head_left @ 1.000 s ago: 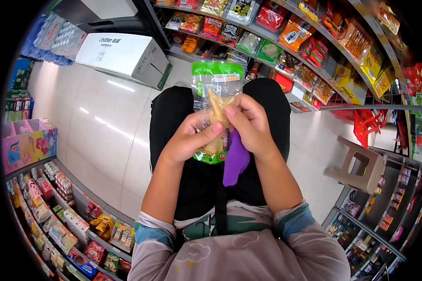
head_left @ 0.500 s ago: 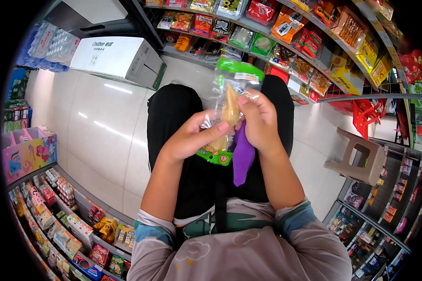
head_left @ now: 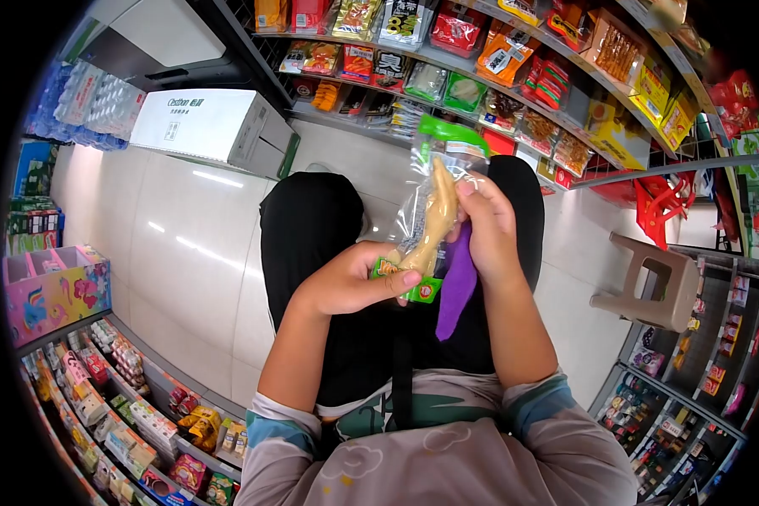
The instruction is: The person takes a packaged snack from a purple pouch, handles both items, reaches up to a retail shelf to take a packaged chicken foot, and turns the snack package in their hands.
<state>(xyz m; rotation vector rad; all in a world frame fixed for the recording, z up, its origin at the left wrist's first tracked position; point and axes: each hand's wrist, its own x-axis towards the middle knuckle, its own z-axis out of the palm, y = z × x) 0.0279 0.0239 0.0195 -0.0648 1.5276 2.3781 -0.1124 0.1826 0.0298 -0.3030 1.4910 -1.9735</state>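
A clear snack packet (head_left: 452,135) with green ends is held tilted above my lap. Inside it is a tan, glossy piece of food (head_left: 436,219), shaped like a drumstick. My left hand (head_left: 346,281) is closed on the packet's lower end, thumb across the front. Higher up, my right hand (head_left: 491,221) pinches the packet's right side. A purple cloth (head_left: 455,291) hangs from under my right hand, apparently held in its fingers; its upper end is hidden.
Shelves of packaged snacks (head_left: 502,59) curve across the front and right. A white carton (head_left: 190,126) stands front left on the tiled floor. At right is a beige plastic stool (head_left: 654,287). Another goods shelf (head_left: 135,405) runs along the lower left.
The packet has shifted right and tilts more. My left hand has slid down to its lower end, uncovering more of the food. The purple cloth moved right with my right hand.
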